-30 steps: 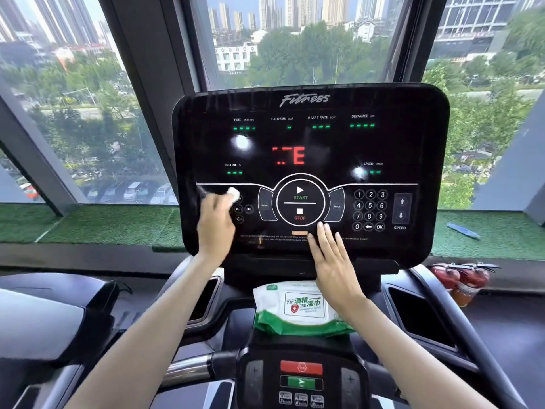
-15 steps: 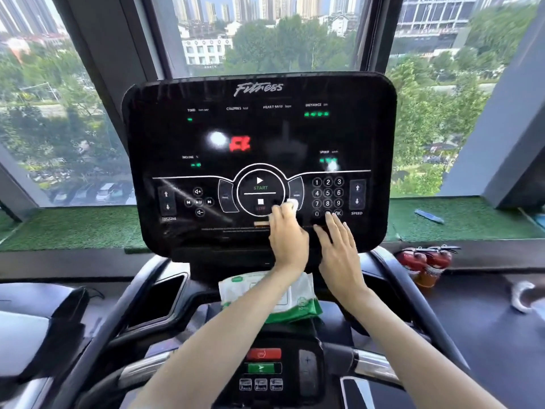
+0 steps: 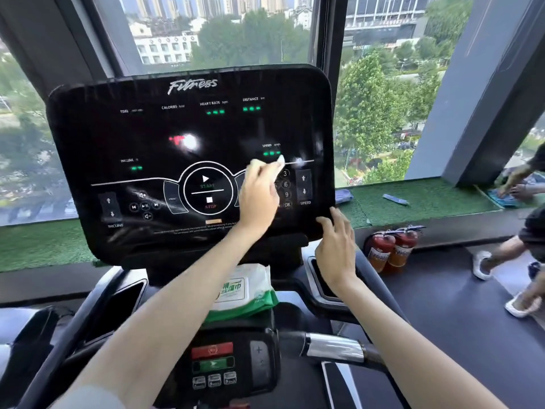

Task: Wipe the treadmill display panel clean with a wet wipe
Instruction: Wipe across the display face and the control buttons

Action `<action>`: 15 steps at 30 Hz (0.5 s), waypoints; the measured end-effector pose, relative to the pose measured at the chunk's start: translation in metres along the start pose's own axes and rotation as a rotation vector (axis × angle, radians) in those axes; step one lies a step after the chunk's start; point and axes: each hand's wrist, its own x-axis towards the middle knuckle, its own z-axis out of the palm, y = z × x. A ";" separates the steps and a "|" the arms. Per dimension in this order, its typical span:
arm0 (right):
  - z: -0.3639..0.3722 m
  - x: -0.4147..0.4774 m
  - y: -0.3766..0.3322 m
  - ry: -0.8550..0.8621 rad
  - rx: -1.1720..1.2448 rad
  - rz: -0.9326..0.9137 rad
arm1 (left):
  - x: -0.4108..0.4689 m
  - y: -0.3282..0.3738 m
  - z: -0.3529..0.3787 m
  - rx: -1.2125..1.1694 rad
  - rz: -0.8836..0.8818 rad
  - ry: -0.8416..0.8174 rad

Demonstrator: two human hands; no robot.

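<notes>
The black treadmill display panel [image 3: 124,137] fills the middle of the head view, lit with green and red readouts. My left hand [image 3: 257,199] holds a white wet wipe [image 3: 279,162] against the panel's right part, over the number keypad, with the wipe's tip near the SPEED readout. My right hand [image 3: 336,246] rests with its fingers on the panel's lower right corner. A green and white pack of wet wipes [image 3: 244,293] lies on the console ledge under the panel, partly hidden by my left forearm.
Two red fire extinguishers [image 3: 390,249] stand right of the treadmill by the sill. Another person [image 3: 528,231] crouches at the far right edge. A green turf sill [image 3: 427,199] runs under the windows. Handlebar controls [image 3: 215,364] sit below.
My left hand has swept the wipe rightward across the panel, from the left buttons past START/STOP to the keypad. My right hand has shifted right to the panel's lower corner. The view has turned right.
</notes>
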 end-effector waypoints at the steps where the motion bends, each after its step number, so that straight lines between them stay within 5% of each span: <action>1: 0.001 -0.001 -0.002 -0.012 0.008 -0.004 | 0.007 -0.004 -0.001 0.061 -0.018 -0.022; 8: 0.000 0.000 -0.002 -0.052 0.011 -0.055 | -0.013 0.013 0.016 0.337 0.366 -0.498; 15: 0.001 -0.003 -0.007 -0.053 -0.004 -0.061 | -0.017 -0.013 -0.011 0.426 0.732 -0.779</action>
